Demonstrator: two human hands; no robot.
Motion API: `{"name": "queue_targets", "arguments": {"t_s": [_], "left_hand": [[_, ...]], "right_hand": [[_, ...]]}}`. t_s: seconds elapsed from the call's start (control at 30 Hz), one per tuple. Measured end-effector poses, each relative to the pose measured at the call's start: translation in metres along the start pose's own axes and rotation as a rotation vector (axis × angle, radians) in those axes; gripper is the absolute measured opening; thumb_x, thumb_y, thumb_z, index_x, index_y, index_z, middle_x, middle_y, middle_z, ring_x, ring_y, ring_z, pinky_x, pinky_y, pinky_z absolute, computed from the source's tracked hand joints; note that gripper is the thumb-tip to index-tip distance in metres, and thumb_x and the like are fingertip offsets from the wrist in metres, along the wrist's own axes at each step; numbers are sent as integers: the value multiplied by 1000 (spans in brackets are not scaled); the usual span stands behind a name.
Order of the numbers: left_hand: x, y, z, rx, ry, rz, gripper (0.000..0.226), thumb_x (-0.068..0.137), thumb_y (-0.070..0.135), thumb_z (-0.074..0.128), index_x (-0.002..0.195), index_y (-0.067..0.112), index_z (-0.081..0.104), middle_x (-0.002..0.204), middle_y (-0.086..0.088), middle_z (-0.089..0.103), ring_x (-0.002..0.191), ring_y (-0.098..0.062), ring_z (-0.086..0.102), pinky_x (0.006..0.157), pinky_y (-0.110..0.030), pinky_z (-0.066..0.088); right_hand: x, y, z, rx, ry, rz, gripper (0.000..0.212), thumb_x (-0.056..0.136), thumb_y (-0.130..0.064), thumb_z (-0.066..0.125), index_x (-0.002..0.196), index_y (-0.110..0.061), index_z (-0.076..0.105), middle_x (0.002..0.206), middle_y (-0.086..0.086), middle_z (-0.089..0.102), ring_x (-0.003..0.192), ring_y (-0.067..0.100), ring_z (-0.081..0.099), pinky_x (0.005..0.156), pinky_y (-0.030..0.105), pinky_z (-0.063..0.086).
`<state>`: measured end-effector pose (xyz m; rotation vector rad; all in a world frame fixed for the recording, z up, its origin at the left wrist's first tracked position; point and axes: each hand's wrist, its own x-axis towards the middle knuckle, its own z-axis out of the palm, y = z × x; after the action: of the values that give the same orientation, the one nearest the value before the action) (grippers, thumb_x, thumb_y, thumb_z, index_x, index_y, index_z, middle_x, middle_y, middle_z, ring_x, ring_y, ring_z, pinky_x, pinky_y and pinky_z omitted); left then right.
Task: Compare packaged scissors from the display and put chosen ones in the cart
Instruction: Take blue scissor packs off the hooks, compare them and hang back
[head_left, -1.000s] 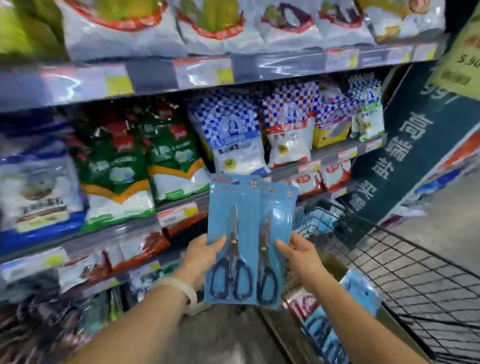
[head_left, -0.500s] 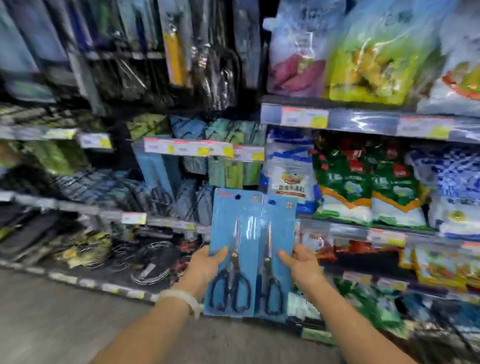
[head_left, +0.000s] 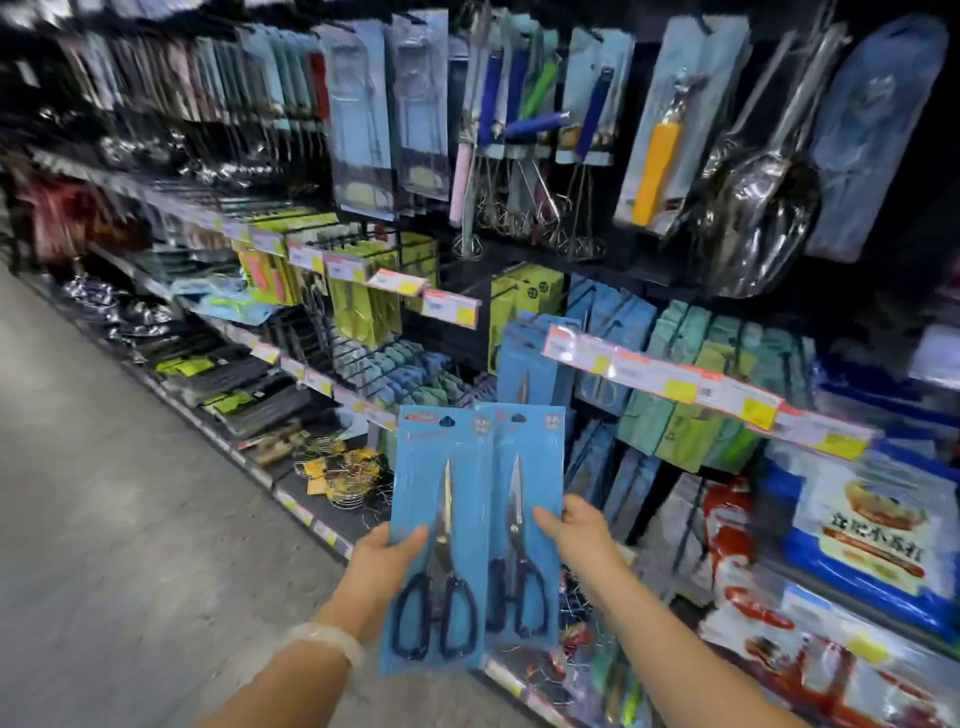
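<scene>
Right now your left hand (head_left: 382, 566) grips the lower left edge of a blue cardboard blister pack holding black-handled scissors (head_left: 439, 540), thumb pressed flat across the front and fingers hidden behind the card. Your right hand (head_left: 576, 535) does the same on the right edge of a second, matching blue scissor pack (head_left: 524, 525), thumb on the front face. Both hands are closed on their packs, neither one slack. You hold the two cards upright and side by side, inner edges overlapping slightly, faces toward you; that seems meant to let you read blades, handles and labels against each other at one glance. A pale bead bracelet (head_left: 324, 642) sits on your left wrist. Beyond the packs hangs the display of more blue and green carded scissors (head_left: 691, 395), with a strip of orange-and-yellow price tags (head_left: 665, 376) across it. No cart shows in this view, so the comparison looks unfinished.
</scene>
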<state>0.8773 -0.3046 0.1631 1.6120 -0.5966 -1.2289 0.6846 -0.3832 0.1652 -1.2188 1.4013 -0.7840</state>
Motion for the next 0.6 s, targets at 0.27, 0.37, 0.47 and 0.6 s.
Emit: {"name": "queue_targets", "arguments": {"t_s": [0.27, 0.37, 0.47, 0.6], "left_hand": [[80, 45, -24, 31, -4, 31, 10, 91, 17, 61, 97, 9, 63, 94, -12, 70, 84, -29, 65, 86, -46, 53], [104, 49, -23, 26, -20, 23, 7, 92, 15, 59, 94, 10, 63, 86, -9, 69, 75, -24, 64, 68, -35, 55], [122, 54, -18, 48, -37, 7, 12, 90, 12, 60, 100, 6, 65, 89, -9, 71, 78, -25, 66, 70, -34, 55], [152, 58, -11, 90, -104, -28, 19, 88, 13, 64, 104, 4, 67, 98, -16, 73, 94, -35, 68, 89, -48, 54]], "right_hand": [[104, -44, 31, -7, 89, 7, 33, 91, -15, 59, 108, 13, 52, 115, 35, 56, 96, 47, 60, 89, 59, 47], [132, -48, 32, -19, 125, 22, 35, 90, -18, 60, 103, 13, 52, 112, 37, 56, 79, 37, 59, 76, 51, 51], [149, -48, 30, 3, 165, 44, 12, 91, -12, 58, 87, -1, 54, 104, 29, 62, 75, 21, 52, 55, 24, 43], [161, -41, 29, -18, 190, 79, 22, 92, -12, 56, 108, 3, 57, 114, 24, 63, 94, 34, 62, 84, 36, 53]]}}
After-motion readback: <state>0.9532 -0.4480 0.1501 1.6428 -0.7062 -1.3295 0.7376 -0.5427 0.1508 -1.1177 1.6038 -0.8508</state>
